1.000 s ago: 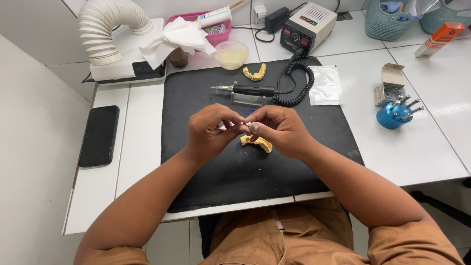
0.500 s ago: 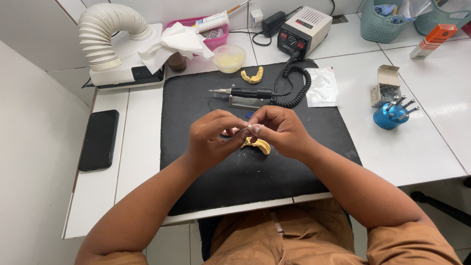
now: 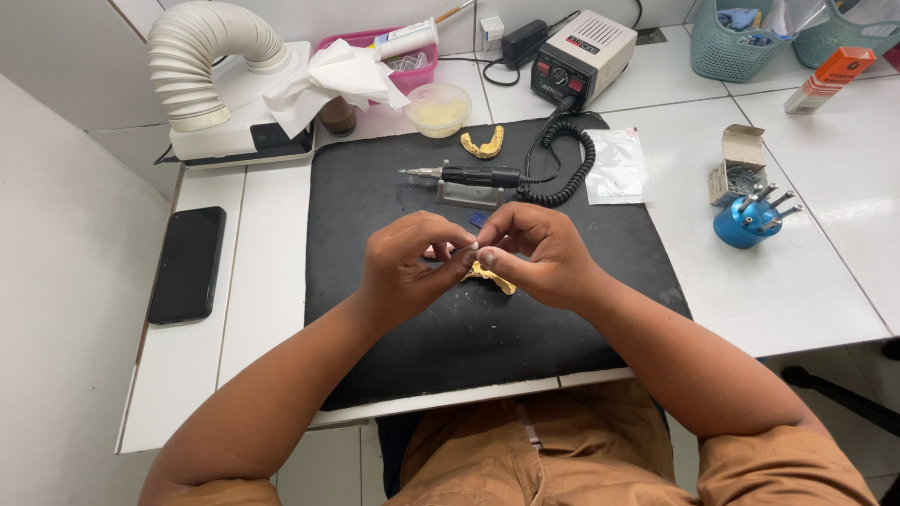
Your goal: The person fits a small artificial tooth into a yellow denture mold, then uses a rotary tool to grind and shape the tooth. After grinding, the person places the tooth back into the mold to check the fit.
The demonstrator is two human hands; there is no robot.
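Pinching a tiny white piece point(image 3: 475, 245) between both hands point(image 3: 483, 255).

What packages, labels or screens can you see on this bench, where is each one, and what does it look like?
Smartphone: left of the black mat, flat, dark blank screen.
Clear sachet: mat's right edge, flat, whitish.
Small cardboard box: right of the mat, open flap, brown-grey.
Orange box: far right, long, orange and white.
Control unit: behind the mat, grey box, dark labelled front.

The desk point(image 3: 806, 281) is surfaced in white tiles with grey joints. A plain white wall point(image 3: 56, 103) borders its left and rear edges. Lighting is bright and even. Pale floor point(image 3: 872, 403) shows below the desk at right.
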